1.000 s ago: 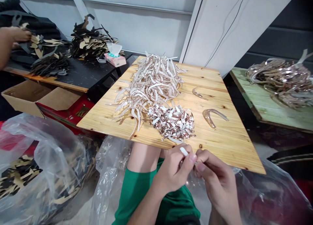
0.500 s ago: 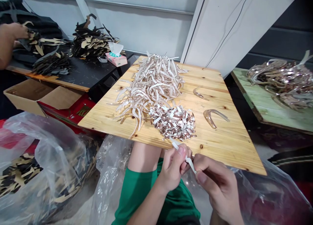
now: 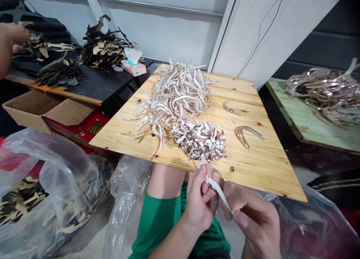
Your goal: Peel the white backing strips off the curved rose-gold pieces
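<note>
My left hand (image 3: 200,201) and my right hand (image 3: 251,218) hang just below the board's near edge, both pinching a thin pale strip (image 3: 217,191) with a shiny face. The pine board (image 3: 253,172) lies across my lap. On it are a tangled heap of long curved strips (image 3: 171,97) and a rounded pile of short shredded bits (image 3: 198,140), the pile closest to my hands. Two curved shiny pieces (image 3: 242,135) lie apart to the right.
A co-worker's hand (image 3: 14,35) works among black and tan scraps (image 3: 105,48) on a dark table at upper left. A tissue box (image 3: 133,65), a cardboard box (image 3: 36,110), and a scrap-filled plastic bag (image 3: 47,187) are nearby. Shiny strips (image 3: 323,94) lie on a green board at right.
The strip between my hands now shows longer and slants down to the right. My hands have shifted slightly lower. The co-worker's hand has moved left.
</note>
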A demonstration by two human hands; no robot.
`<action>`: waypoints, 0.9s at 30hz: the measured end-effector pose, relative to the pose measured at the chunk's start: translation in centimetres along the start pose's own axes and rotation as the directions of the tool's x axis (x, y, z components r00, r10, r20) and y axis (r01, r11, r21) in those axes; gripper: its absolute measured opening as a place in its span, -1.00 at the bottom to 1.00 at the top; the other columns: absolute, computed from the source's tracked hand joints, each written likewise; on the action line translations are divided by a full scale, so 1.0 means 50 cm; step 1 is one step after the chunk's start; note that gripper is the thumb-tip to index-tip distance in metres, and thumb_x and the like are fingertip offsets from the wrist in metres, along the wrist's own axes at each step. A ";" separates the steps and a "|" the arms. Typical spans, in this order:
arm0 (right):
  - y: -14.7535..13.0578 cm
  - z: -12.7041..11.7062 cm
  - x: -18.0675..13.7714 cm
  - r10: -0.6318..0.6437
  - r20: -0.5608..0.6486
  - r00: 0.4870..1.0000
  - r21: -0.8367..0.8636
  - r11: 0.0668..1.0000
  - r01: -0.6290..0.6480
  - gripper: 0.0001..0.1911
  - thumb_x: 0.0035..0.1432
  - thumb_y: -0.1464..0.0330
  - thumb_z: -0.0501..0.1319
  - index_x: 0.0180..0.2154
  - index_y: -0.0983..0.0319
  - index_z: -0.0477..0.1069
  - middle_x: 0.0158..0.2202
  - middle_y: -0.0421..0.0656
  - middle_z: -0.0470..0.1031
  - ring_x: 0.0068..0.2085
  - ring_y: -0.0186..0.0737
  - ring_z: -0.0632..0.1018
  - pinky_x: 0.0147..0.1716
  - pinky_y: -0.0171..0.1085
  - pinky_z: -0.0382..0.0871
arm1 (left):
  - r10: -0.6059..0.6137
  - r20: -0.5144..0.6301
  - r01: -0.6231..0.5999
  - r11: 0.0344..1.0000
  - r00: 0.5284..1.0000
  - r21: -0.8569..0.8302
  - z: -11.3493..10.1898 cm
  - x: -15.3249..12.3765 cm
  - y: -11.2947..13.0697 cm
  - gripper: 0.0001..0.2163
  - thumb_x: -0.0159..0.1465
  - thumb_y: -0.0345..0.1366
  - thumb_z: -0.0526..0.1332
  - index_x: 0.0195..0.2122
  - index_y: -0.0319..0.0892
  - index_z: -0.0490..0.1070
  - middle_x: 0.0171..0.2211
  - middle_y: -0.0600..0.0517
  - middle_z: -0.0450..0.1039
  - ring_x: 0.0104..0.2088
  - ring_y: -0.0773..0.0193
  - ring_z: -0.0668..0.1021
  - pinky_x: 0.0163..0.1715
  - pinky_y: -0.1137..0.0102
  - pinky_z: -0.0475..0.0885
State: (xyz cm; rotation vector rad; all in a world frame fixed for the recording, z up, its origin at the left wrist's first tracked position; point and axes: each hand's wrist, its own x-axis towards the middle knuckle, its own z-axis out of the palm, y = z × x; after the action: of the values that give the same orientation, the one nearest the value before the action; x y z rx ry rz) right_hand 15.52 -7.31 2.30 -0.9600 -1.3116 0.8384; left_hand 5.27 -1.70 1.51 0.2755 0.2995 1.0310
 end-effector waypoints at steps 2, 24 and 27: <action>0.000 0.003 0.001 -0.018 0.011 1.000 0.033 0.999 0.018 -0.63 0.53 0.20 0.25 -0.38 0.15 0.42 -0.51 -0.21 0.42 -0.45 -0.18 0.48 -0.40 -0.18 0.33 | -0.019 -0.008 0.018 0.997 1.000 -0.072 0.003 -0.003 0.004 -0.26 0.38 -0.01 0.51 -0.56 -0.12 -0.09 -0.69 0.24 -0.17 -0.56 0.38 -0.12 -0.52 0.49 0.01; 0.003 0.044 -0.015 -0.137 -0.062 0.989 0.162 0.976 0.146 -0.60 0.52 0.19 0.26 -0.43 0.13 0.39 -0.57 -0.25 0.39 -0.55 -0.23 0.37 -0.40 -0.13 0.32 | -0.181 -0.015 0.149 0.851 0.983 -0.503 0.012 -0.017 0.020 -0.33 0.26 -0.41 0.60 -0.51 -0.09 -0.03 -0.67 0.31 -0.07 -0.60 0.51 0.14 -0.47 0.56 0.31; 0.012 0.038 -0.004 -0.223 0.012 0.975 0.215 0.953 0.215 -0.65 0.48 0.23 0.26 -0.41 0.15 0.39 -0.56 -0.27 0.41 -0.57 -0.28 0.39 -0.42 -0.17 0.33 | -0.233 -0.047 0.154 0.766 0.971 -0.625 0.018 -0.016 0.022 -0.44 0.39 -0.49 0.45 -0.50 -0.08 0.03 -0.66 0.31 -0.01 -0.61 0.52 0.30 -0.49 0.55 0.34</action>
State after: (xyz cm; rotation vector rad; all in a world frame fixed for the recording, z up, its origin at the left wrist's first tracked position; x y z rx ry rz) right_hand 13.62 -7.06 1.70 -0.6204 -1.3024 0.8074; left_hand 4.31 -1.94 2.82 -0.4155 0.0812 0.8863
